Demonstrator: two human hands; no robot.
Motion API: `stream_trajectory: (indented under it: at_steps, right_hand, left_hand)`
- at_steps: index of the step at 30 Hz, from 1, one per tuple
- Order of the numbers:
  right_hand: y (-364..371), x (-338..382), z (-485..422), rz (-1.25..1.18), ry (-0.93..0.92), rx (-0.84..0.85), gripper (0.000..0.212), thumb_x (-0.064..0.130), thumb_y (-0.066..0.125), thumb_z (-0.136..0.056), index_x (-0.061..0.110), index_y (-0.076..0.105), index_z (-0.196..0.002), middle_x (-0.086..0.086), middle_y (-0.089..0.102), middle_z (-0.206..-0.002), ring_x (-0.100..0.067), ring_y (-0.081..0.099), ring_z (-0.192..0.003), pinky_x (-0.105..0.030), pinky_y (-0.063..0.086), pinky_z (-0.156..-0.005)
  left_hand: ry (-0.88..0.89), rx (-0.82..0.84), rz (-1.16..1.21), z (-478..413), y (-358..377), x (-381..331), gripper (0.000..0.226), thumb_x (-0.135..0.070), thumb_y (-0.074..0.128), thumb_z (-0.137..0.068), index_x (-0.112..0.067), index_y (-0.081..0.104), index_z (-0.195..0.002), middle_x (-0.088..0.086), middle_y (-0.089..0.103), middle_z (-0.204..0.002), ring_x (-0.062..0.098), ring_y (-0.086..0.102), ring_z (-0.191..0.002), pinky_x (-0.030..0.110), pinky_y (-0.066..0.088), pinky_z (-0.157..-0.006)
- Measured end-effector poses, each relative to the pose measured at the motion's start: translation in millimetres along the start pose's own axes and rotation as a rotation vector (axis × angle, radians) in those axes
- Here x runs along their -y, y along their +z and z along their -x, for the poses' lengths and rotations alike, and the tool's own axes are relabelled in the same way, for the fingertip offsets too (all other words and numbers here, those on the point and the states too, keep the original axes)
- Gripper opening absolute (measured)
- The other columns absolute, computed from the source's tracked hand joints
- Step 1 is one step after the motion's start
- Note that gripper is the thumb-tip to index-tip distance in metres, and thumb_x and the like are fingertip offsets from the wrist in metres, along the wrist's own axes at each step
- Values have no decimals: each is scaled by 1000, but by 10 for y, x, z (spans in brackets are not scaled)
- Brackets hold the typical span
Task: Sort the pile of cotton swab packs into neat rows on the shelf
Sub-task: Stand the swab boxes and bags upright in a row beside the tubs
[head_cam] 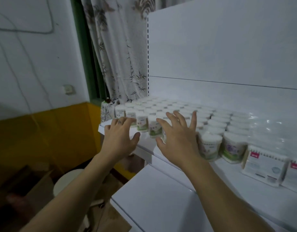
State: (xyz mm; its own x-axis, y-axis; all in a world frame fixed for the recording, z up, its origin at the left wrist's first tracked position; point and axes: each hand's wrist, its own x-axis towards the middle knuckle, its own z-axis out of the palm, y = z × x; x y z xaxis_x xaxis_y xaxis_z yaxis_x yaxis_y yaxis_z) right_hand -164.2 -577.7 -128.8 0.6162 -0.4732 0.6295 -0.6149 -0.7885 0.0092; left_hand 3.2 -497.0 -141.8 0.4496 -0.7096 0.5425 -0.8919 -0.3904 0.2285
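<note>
Plainly, the whole frame is smeared with motion blur, so fine print on the labels cannot be read.

- The packs (pixel 209 146) are small round tubs with clear plastic walls. Each is filled to the top with white swab heads and wrapped in a label that is white above and green below.
- They stand upright on the shelf (pixel 146 149), set close together in rows that run from its left end to the middle. The rows go back to the panel (pixel 228 47), and the front ones near the right hand look a little uneven.
- The shelf is smooth white sheet metal with a folded front edge. A lower shelf (pixel 152 198) of the same metal juts out below it.
- The panel is flat, matt and white, with a line of small slots down its left edge.
- The left hand (pixel 119 136) is palm down over the shelf's left front corner, with fingers spread and straight, grasping nothing. Whether its fingertips touch the nearest packs cannot be told.
- The right hand (pixel 176 136) is also palm down with fingers fanned wide and released. It sits in front of the front rows and hides some packs.
- To the right of the packs are boxes (pixel 263 166), flat-faced and pale with red tags.
- Behind the boxes lies crinkled, shiny film (pixel 270 128).
- A thin curtain (pixel 121 56) printed with bamboo leaves hangs in folds at the left.
</note>
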Motion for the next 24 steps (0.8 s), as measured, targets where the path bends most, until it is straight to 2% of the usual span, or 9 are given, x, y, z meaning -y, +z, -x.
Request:
stream_trajectory:
  at_steps: [6, 13, 15, 17, 21, 24]
  right_hand:
    - [163, 232, -270, 12, -43, 37, 54, 47, 49, -94, 30, 40, -144, -4, 28, -157, -25, 12, -148, -63, -16, -112]
    - [571, 620, -765, 111, 9, -24, 49, 42, 57, -90, 26, 52, -136, -8, 42, -149, -28, 26, -144, -62, -15, -110]
    - [688, 783, -944, 127, 38, -6, 50, 42, 55, -91, 26, 50, -138, -8, 40, -150, -28, 25, -144, -62, -15, -110]
    - [824, 931, -1106, 179, 62, 20, 51, 43, 52, -92, 26, 47, -141, -7, 38, -152, -26, 24, -145, -61, -16, -110]
    - [1034, 1090, -1280, 326, 134, 38, 48, 44, 58, -89, 24, 56, -133, -8, 52, -141, -28, 40, -136, -64, -4, -112]
    - [1069, 1122, -1338, 364, 208, 80, 53, 49, 47, -95, 29, 42, -144, -3, 37, -153, -24, 26, -144, -62, -11, -112]
  left_hand:
    - [-13, -19, -12, -236, -40, 299, 49, -46, 54, -93, -30, 43, -138, -2, 42, -146, 22, 32, -136, 45, 27, -106]
    - [44, -33, 91, -680, 148, 934, 50, -42, 57, -92, -27, 44, -138, 0, 42, -144, 24, 33, -133, 44, 28, -105]
    - [65, -28, 164, -858, 230, 1170, 52, -40, 58, -92, -26, 43, -140, 1, 42, -143, 24, 34, -131, 40, 30, -102]
    - [109, -26, 248, -1005, 327, 1381, 52, -36, 59, -92, -25, 43, -140, 2, 43, -140, 25, 37, -127, 38, 34, -98]
    - [254, 9, 367, -1246, 543, 1613, 52, -33, 61, -90, -25, 47, -140, 4, 43, -139, 29, 42, -123, 42, 37, -100]
    - [356, 13, 397, -1363, 688, 1661, 50, -35, 59, -86, -23, 52, -135, 6, 47, -137, 33, 47, -116, 46, 45, -95]
